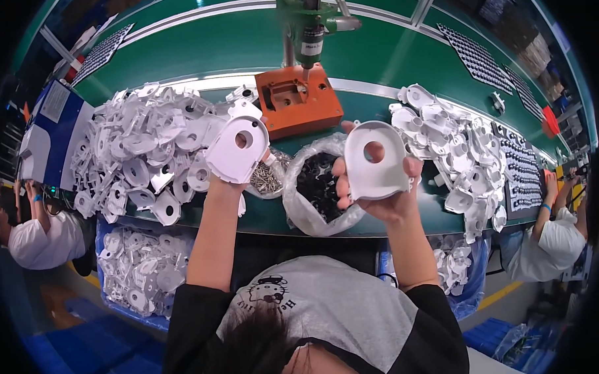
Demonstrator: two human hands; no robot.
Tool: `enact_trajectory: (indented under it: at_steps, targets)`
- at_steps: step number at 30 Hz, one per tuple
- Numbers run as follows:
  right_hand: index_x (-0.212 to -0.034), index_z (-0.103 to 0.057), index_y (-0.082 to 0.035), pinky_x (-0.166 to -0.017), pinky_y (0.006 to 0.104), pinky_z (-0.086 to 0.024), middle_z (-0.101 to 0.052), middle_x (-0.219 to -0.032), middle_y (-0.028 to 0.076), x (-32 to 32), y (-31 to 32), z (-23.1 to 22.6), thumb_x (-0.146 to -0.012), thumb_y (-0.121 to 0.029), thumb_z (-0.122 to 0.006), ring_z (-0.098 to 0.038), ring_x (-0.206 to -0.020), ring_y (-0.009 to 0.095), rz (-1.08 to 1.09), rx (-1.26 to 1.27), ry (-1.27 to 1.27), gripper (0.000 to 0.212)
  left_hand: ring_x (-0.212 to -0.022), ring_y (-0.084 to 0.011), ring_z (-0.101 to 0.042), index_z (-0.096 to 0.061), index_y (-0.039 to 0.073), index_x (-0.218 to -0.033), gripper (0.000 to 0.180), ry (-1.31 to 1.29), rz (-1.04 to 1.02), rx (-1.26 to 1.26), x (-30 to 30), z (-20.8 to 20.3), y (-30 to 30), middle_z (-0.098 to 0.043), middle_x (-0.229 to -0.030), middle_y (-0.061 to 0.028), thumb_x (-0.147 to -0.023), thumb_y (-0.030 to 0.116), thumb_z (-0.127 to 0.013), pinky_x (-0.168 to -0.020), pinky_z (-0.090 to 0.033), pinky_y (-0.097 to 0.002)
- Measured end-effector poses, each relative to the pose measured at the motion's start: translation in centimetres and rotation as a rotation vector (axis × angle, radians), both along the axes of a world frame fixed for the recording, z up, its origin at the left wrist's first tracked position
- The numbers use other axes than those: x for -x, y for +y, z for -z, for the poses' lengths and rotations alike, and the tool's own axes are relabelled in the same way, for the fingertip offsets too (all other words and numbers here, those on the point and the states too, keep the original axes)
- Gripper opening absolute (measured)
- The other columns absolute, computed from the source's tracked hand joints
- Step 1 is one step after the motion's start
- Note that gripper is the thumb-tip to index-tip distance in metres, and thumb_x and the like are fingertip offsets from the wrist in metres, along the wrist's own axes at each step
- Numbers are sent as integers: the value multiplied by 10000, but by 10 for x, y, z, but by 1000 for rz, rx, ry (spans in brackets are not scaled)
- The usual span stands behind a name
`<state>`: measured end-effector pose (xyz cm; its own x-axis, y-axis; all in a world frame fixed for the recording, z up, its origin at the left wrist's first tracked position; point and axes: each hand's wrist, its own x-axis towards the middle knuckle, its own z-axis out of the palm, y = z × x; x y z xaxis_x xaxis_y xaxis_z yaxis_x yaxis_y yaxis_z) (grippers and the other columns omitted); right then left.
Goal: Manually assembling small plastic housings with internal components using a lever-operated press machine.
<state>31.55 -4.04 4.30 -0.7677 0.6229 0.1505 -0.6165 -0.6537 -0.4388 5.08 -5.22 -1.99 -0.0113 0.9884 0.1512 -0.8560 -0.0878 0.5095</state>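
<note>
My left hand [228, 179] holds up a flat white plastic plate [237, 149] with a round hole, just right of a big pile of similar white plates [142, 148]. My right hand [378, 196] grips a white plastic housing [374, 160] with a round hole and a raised rim, lifted above the bench edge. Between the two hands lie a clear bag of small black parts [318, 184] and a bag of small metal screws [268, 178]. Both pieces are apart from each other.
An orange fixture block [299, 102] sits under a green press tool [310, 26] at the back of the green bench [205, 48]. A heap of white housings [452, 149] lies at right. A blue bin of plates [141, 274] stands below left. Other people work at both sides.
</note>
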Motion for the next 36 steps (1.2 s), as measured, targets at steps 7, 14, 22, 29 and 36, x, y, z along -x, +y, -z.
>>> enact_trajectory:
  at_steps: [7,14,22,29,36]
  targets:
    - [-1432,-148,-81,-716,525,-531,-485,-1123,341,6,-7,1,-639,-452,-659,-600,-860,465,-112,-83,74,1014,-844,-241,-631,-515,26,-1155,345,46,-111,183,-14,-10,-13,-589,-1119,-176,-898,252,-480,-648,-548,-376]
    - [-1431,-129,-75,-682,502,-542,-477,-1110,356,14,-14,-2,-665,-509,-672,-599,-846,485,-230,10,204,1034,-842,-225,-640,-507,43,-1182,381,-89,65,-52,-9,-3,-15,-585,-1133,-164,-884,279,-512,-661,-569,-369]
    - [-1407,-160,-44,-679,493,-547,-485,-1105,345,18,-15,5,-680,-585,-664,-604,-852,459,-154,23,77,1037,-815,-204,-645,-496,-46,-1178,450,128,-16,54,-23,-15,-29,-588,-1113,-175,-853,256,-569,-613,-563,-319]
    - [-1360,-263,-33,-788,471,-528,-443,-1253,220,31,-14,8,-783,-498,-608,-554,-1052,366,133,-199,-361,817,-746,-114,-617,-560,-37,-1106,358,346,-182,127,-39,-35,-31,-637,-961,-106,-905,240,-454,-620,-504,-214]
    - [-1340,-278,-24,-845,331,-484,-475,-1178,94,51,-22,20,-878,-210,-594,-527,-1032,165,249,-300,-545,590,-759,-76,-559,-575,-26,-1039,264,963,-407,189,-68,-42,-29,-609,-860,-48,-929,154,-415,-655,-452,-219]
